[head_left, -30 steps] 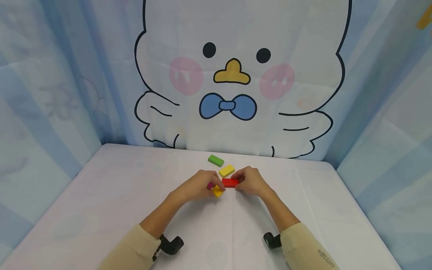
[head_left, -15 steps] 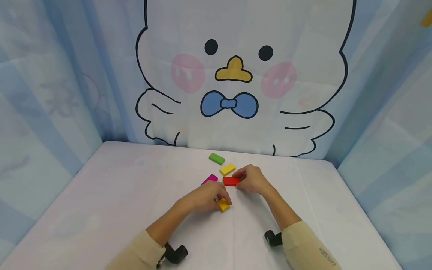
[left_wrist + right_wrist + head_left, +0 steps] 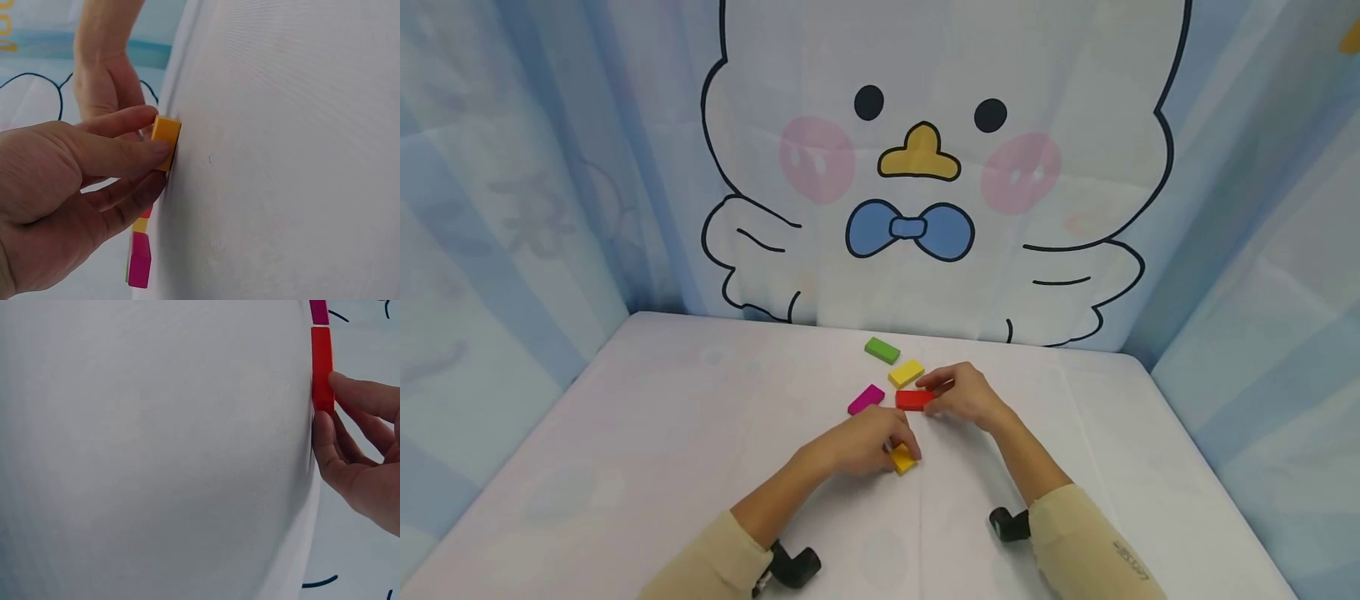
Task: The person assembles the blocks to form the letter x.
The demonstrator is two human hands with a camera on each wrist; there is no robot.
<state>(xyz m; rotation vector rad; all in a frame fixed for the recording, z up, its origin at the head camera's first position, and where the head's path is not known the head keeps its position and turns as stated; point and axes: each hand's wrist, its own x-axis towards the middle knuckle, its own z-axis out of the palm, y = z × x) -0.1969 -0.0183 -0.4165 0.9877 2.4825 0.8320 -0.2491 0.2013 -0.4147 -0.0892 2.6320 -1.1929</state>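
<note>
My left hand (image 3: 868, 437) pinches an orange-yellow block (image 3: 903, 459) between thumb and fingers, low over the table. In the left wrist view the same block (image 3: 166, 139) stands at the fingertips, close to the table surface. Ahead, my right hand (image 3: 966, 396) holds the right end of a red block (image 3: 912, 401) lying on the table. The right wrist view has the red block's long side (image 3: 322, 365) with fingertips at its lower part. A magenta block (image 3: 866, 399) lies just left of the red one, beyond my left hand.
Behind the red block lie a yellow block (image 3: 906, 373) and, farther back, a green block (image 3: 882, 350). All rest on a white-covered table (image 3: 700, 400). A printed curtain (image 3: 917, 283) hangs along the table's far edge, with more curtain at both sides.
My left hand has drawn nearer and slightly right with the orange-yellow block, uncovering the magenta block, which now lies apart from it. My right hand has stayed at the red block.
</note>
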